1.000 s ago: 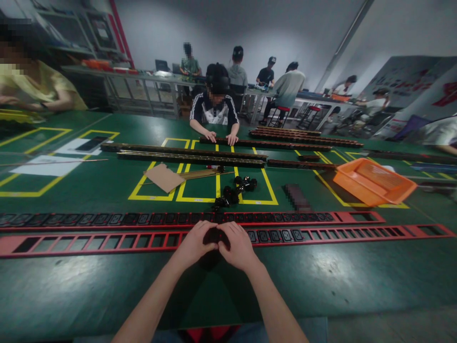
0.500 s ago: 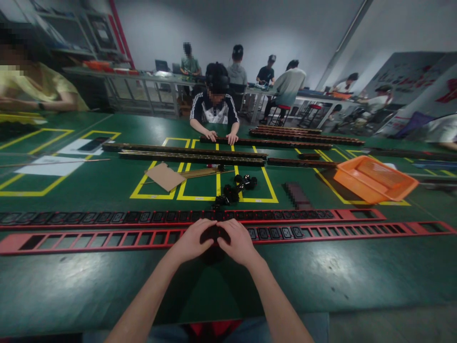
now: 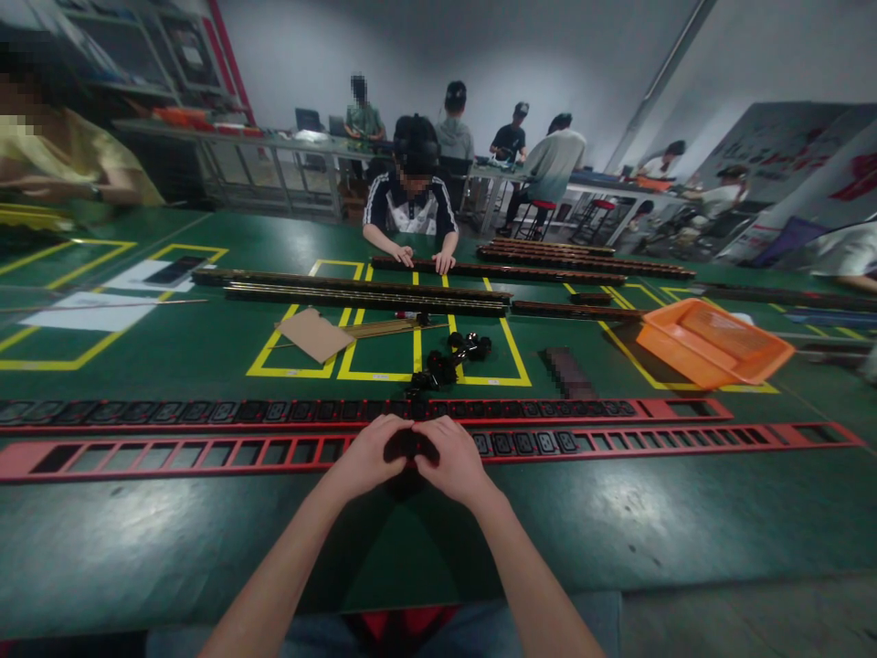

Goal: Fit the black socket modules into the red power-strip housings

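My left hand (image 3: 370, 454) and my right hand (image 3: 453, 457) meet at the middle of the near red frame (image 3: 274, 471), fingertips together, thumbs toward me. Between them is a dark piece (image 3: 411, 446), mostly hidden by the fingers, which both hands grip. To the right of my hands, several black sockets (image 3: 524, 443) sit in the near frame; its slots farther left and right are open. Just behind lies a second red frame (image 3: 695, 408), lined with black sockets along most of its length. A cluster of loose black parts (image 3: 442, 366) rests beyond it on the green table.
An orange basket (image 3: 713, 343) stands at the right. Cardboard (image 3: 315, 334), long dark rails (image 3: 363, 294) and a dark flat object (image 3: 567, 373) lie across the table (image 3: 206, 539). A person (image 3: 411, 201) opposite touches a rail; another person (image 3: 68, 164) is at the left.
My hands keep nearly the same pose on the near frame. The view has shifted slightly, and the table's things appear a little farther left.
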Tool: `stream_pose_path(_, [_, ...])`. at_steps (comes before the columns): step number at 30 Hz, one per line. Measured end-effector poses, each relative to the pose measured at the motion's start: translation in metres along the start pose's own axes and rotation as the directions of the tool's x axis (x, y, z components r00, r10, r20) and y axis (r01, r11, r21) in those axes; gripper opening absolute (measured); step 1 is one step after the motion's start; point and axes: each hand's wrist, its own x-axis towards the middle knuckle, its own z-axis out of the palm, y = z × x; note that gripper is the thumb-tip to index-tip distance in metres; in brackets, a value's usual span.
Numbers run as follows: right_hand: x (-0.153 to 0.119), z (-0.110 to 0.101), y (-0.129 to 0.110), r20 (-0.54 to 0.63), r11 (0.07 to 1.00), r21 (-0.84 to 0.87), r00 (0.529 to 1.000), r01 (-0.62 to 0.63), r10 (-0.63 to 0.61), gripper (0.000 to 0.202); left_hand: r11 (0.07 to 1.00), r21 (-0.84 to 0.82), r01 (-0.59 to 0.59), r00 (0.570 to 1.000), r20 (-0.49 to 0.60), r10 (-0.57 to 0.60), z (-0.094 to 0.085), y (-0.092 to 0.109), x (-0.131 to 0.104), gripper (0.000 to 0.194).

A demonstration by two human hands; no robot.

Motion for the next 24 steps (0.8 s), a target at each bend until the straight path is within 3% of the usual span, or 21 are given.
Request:
stream_pose_path(8, [0.0,0.0,-0.002,-0.004,1.0,-0.011,1.0,0.021,-0.021,0.041,0.959,0.281,0.028,0.998,-0.067,-0.01,0.0,0.001,-0.02,0.037])
stream_pose_path(13, [0.0,-0.002,-0.004,0.025,0.999,-0.033,1.0,0.014,-0.013,0.043,0.952,0.305,0.009,0.998,-0.059,0.01,0.001,-0.003,-0.021,0.027])
stream_pose_path(24, [0.001,-0.004,-0.003,0.059,0.998,-0.061,0.998,0.0,0.003,0.031,0.927,0.376,0.021,0.998,-0.062,0.002,0.006,-0.004,-0.022,0.03])
